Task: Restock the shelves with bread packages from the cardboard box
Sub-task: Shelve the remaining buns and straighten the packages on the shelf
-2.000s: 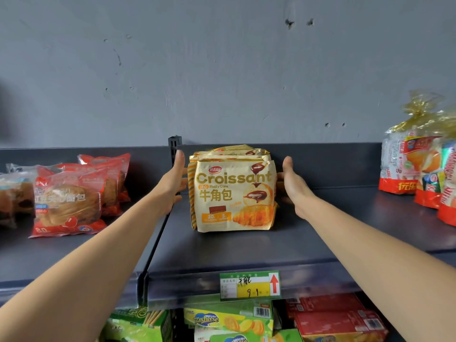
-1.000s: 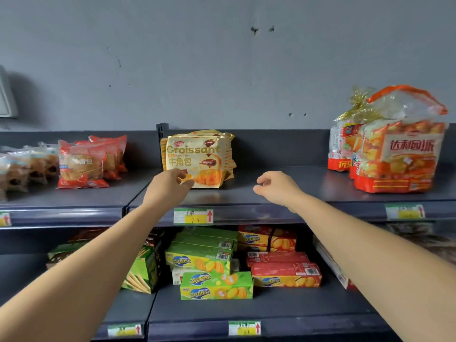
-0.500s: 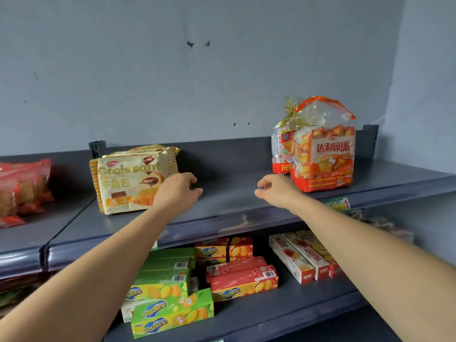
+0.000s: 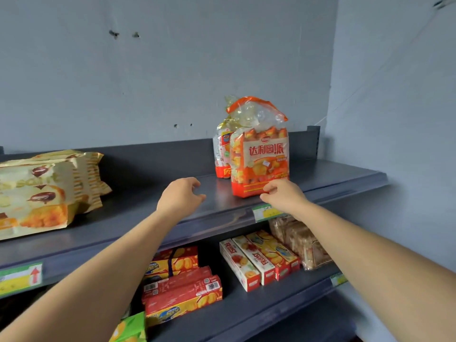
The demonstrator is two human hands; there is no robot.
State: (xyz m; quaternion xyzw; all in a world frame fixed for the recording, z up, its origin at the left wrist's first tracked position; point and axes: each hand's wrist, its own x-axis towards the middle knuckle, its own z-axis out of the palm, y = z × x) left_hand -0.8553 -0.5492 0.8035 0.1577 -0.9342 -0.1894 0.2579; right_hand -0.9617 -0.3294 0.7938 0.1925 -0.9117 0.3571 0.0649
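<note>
The cream and gold croissant packages (image 4: 47, 191) stand on the dark top shelf (image 4: 153, 206) at the left edge of the view. An orange bread bag (image 4: 260, 154) stands further right on the same shelf, with a second bag (image 4: 222, 154) behind it. My left hand (image 4: 181, 196) hovers over the bare shelf between them, fingers loosely curled and holding nothing. My right hand (image 4: 283, 196) is at the orange bag's lower right corner, fingers loosely curled; I cannot tell whether it touches the bag. The cardboard box is out of view.
On the lower shelf (image 4: 271, 304) lie red and yellow biscuit boxes (image 4: 182, 292), white boxes (image 4: 256, 260) and a wrapped brown loaf pack (image 4: 298, 243). Price tags (image 4: 21, 276) sit on the shelf edges. A grey wall closes the right side.
My hands let go of the croissant packages and drew back with fingers curling. The view swung right, and my right hand now sits by the orange bag's corner.
</note>
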